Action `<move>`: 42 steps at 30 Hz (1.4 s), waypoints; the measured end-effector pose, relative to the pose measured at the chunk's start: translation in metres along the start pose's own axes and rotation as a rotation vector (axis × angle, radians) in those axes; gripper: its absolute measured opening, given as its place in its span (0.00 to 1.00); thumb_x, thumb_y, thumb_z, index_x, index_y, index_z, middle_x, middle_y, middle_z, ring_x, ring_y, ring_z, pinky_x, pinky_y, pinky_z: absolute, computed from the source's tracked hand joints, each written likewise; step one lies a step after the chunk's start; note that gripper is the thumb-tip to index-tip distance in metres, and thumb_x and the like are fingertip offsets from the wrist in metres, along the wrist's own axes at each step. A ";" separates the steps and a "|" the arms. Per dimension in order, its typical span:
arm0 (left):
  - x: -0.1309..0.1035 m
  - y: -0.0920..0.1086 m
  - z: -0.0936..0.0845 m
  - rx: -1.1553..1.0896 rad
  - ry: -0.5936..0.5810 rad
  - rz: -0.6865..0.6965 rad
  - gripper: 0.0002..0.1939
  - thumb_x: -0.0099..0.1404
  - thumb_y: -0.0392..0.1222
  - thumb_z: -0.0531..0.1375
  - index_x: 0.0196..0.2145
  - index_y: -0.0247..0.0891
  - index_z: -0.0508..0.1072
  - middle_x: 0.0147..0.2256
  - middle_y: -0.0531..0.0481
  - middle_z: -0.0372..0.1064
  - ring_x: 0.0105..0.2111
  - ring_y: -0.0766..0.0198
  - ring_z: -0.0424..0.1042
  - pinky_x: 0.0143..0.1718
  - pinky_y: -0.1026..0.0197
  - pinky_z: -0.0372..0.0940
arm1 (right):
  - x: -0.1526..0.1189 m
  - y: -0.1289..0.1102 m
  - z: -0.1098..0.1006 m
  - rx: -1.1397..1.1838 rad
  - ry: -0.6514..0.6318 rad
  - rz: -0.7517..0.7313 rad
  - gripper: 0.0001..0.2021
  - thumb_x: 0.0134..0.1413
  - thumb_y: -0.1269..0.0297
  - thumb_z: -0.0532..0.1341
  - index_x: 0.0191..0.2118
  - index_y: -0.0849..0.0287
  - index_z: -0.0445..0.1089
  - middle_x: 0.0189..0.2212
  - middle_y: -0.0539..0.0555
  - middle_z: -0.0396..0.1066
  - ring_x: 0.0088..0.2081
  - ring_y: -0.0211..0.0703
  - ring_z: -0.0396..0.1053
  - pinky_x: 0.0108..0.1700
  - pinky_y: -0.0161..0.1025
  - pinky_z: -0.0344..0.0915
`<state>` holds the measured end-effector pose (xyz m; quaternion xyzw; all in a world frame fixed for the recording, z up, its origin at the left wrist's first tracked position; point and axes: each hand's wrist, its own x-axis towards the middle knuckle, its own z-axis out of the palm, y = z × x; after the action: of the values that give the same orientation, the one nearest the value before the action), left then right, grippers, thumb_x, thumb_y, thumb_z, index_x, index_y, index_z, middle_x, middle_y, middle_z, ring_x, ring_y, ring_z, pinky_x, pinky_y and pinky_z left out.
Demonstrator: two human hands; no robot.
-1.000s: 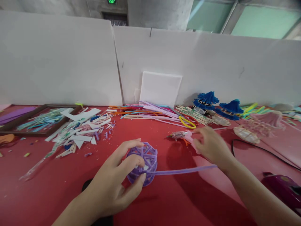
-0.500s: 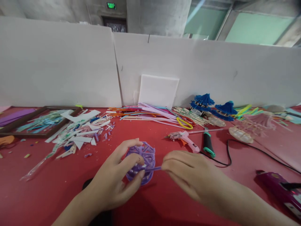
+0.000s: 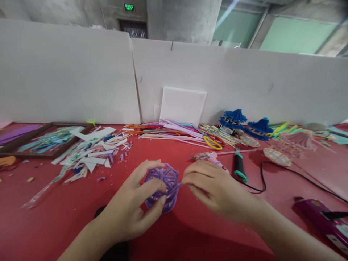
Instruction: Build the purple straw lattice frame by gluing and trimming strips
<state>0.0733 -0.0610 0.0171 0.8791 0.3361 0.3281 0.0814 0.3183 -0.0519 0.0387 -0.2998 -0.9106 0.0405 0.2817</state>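
A round openwork purple piece (image 3: 170, 173), a lattice of what look like pipe cleaners, is at the middle front of the red table. My left hand (image 3: 136, 201) grips it from the left, fingers over its top and thumb at the near side, hiding part of it. A purple pipe cleaner (image 3: 174, 189) slants up from under the left fingertips across the lattice. My right hand (image 3: 214, 186) pinches its free end, just right of the lattice. Behind the right hand lies a pink glue gun (image 3: 213, 156), partly covered by it.
A teal-and-black handled tool (image 3: 239, 167), a black cable (image 3: 263, 174) and a magenta device (image 3: 315, 214) are on the right. Scissors (image 3: 212, 143) lie by loose pipe cleaners (image 3: 174, 128). Blue roofed models (image 3: 235, 116) stand behind. Paper scraps (image 3: 94, 159) and a brown frame (image 3: 35, 156) occupy the left.
My right hand has moved up and slightly left, now overlapping the glue gun. The pipe cleaner has swung from nearly level to slanting upward. My left hand has barely moved.
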 end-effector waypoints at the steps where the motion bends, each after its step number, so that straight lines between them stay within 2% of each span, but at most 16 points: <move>1: 0.000 0.000 0.000 0.000 -0.004 -0.004 0.09 0.64 0.31 0.56 0.41 0.41 0.70 0.56 0.41 0.61 0.57 0.52 0.65 0.56 0.51 0.66 | 0.000 0.001 0.000 0.007 0.002 -0.005 0.12 0.63 0.76 0.53 0.40 0.58 0.73 0.37 0.54 0.76 0.39 0.42 0.72 0.42 0.39 0.67; 10: 0.001 -0.002 0.003 -0.001 -0.022 -0.002 0.09 0.65 0.31 0.55 0.41 0.41 0.69 0.56 0.42 0.60 0.58 0.53 0.63 0.56 0.53 0.65 | 0.001 0.006 0.004 0.096 0.025 -0.006 0.12 0.61 0.78 0.54 0.40 0.59 0.73 0.37 0.54 0.75 0.39 0.41 0.70 0.42 0.38 0.67; 14: 0.000 0.006 -0.008 0.063 0.002 -0.007 0.12 0.66 0.33 0.55 0.47 0.42 0.65 0.58 0.42 0.59 0.61 0.53 0.60 0.59 0.52 0.63 | 0.000 0.012 0.007 0.133 0.049 0.032 0.08 0.63 0.75 0.55 0.38 0.59 0.70 0.34 0.54 0.76 0.38 0.42 0.71 0.43 0.39 0.68; 16: -0.012 0.014 -0.015 0.165 0.049 -0.089 0.17 0.67 0.38 0.54 0.53 0.42 0.62 0.61 0.40 0.56 0.63 0.49 0.57 0.60 0.47 0.61 | -0.001 0.014 0.008 0.142 0.055 0.052 0.07 0.63 0.74 0.56 0.38 0.58 0.70 0.34 0.53 0.75 0.37 0.41 0.71 0.42 0.39 0.68; 17: -0.021 0.018 -0.016 0.234 0.081 -0.159 0.20 0.67 0.42 0.53 0.56 0.41 0.60 0.61 0.39 0.56 0.61 0.48 0.59 0.58 0.45 0.62 | -0.002 0.014 0.009 0.151 0.059 0.056 0.07 0.63 0.74 0.56 0.37 0.58 0.69 0.33 0.53 0.75 0.36 0.41 0.71 0.42 0.38 0.68; 19: -0.047 0.025 -0.015 0.445 0.101 -0.384 0.25 0.67 0.51 0.52 0.59 0.39 0.57 0.59 0.36 0.59 0.58 0.42 0.62 0.54 0.40 0.64 | -0.003 0.015 0.010 0.174 0.071 0.064 0.06 0.62 0.74 0.57 0.37 0.58 0.69 0.33 0.52 0.75 0.36 0.40 0.71 0.41 0.37 0.68; 21: -0.074 0.028 -0.007 0.603 -0.003 -0.516 0.34 0.65 0.59 0.52 0.60 0.34 0.57 0.56 0.32 0.63 0.54 0.37 0.66 0.49 0.36 0.66 | -0.004 0.014 0.011 0.189 0.073 0.066 0.06 0.62 0.75 0.58 0.37 0.58 0.69 0.33 0.53 0.75 0.36 0.40 0.71 0.41 0.36 0.68; 22: -0.085 0.028 -0.001 0.635 -0.049 -0.546 0.35 0.63 0.60 0.53 0.60 0.34 0.59 0.55 0.32 0.64 0.53 0.35 0.67 0.48 0.36 0.67 | -0.004 0.014 0.012 0.191 0.071 0.068 0.06 0.61 0.75 0.58 0.36 0.58 0.69 0.33 0.53 0.75 0.36 0.40 0.71 0.41 0.36 0.68; 25: -0.104 0.026 0.011 0.668 -0.171 -0.595 0.30 0.64 0.54 0.52 0.60 0.37 0.63 0.56 0.34 0.64 0.55 0.35 0.65 0.47 0.36 0.68 | -0.004 0.013 0.013 0.198 0.060 0.069 0.06 0.61 0.75 0.58 0.36 0.58 0.69 0.33 0.53 0.75 0.36 0.41 0.72 0.41 0.37 0.68; 29: -0.097 0.022 0.011 0.659 -0.201 -0.595 0.25 0.63 0.47 0.53 0.57 0.40 0.66 0.58 0.35 0.64 0.55 0.36 0.64 0.45 0.39 0.69 | -0.003 0.012 0.013 0.205 0.059 0.069 0.06 0.61 0.75 0.58 0.36 0.57 0.68 0.34 0.53 0.75 0.37 0.41 0.72 0.42 0.37 0.68; 36: -0.086 0.012 0.008 0.653 -0.161 -0.584 0.21 0.60 0.42 0.55 0.52 0.43 0.70 0.56 0.36 0.64 0.54 0.35 0.62 0.41 0.38 0.71 | -0.004 0.013 0.016 0.216 0.062 0.056 0.06 0.61 0.75 0.57 0.34 0.58 0.67 0.33 0.53 0.74 0.35 0.40 0.70 0.40 0.37 0.68; 39: -0.082 0.010 0.013 0.696 -0.132 -0.606 0.20 0.61 0.43 0.56 0.50 0.41 0.71 0.54 0.35 0.64 0.54 0.35 0.62 0.41 0.39 0.71 | -0.004 0.013 0.016 0.224 0.046 0.058 0.07 0.61 0.75 0.56 0.34 0.57 0.67 0.33 0.53 0.73 0.35 0.40 0.70 0.39 0.38 0.68; 42: -0.074 0.014 0.017 0.758 -0.165 -0.622 0.20 0.63 0.43 0.54 0.50 0.37 0.71 0.54 0.32 0.63 0.53 0.35 0.62 0.38 0.41 0.72 | -0.004 0.013 0.015 0.229 0.041 0.061 0.07 0.60 0.76 0.57 0.34 0.57 0.67 0.33 0.53 0.73 0.36 0.40 0.70 0.40 0.38 0.68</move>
<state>0.0501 -0.1176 -0.0297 0.7279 0.6706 0.0724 -0.1235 0.3200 -0.0426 0.0212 -0.2940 -0.8846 0.1465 0.3312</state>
